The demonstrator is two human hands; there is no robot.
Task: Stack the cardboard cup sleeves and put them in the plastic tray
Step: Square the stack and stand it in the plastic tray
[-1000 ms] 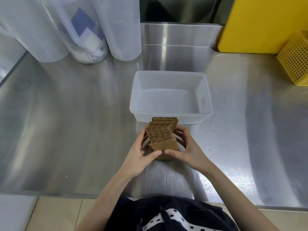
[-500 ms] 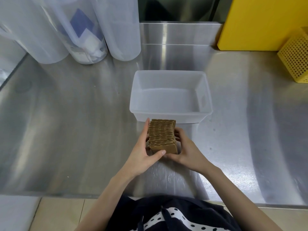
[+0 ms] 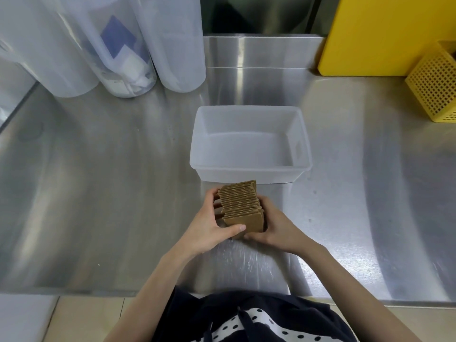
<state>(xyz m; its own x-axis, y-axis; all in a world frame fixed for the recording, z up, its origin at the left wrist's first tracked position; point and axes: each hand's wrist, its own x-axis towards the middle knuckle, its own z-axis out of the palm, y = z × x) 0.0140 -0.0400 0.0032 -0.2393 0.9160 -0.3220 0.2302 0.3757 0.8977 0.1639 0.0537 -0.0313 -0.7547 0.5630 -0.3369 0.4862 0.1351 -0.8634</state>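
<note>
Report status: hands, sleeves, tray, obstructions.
Left hand and right hand clamp the sleeve stack between them. Stack just short of the tray, which holds nothing. Path unobstructed.

Both forearms reach forward from the bottom of the view and converge toward the middle, bare to above the elbow. The left hand (image 3: 207, 227) sits with its palm turned inward to the right, fingers curled around the far-left side of what it holds and the thumb laid flat across the near face, its nail clearly visible. The right hand (image 3: 276, 227) mirrors it — palm turned inward to the left, fingers wrapped along the right side, thumb tucked low beneath the left thumb. The two hands press toward each other, wrists fairly straight, thumbs almost touching — both closed in one shared grip.
</note>
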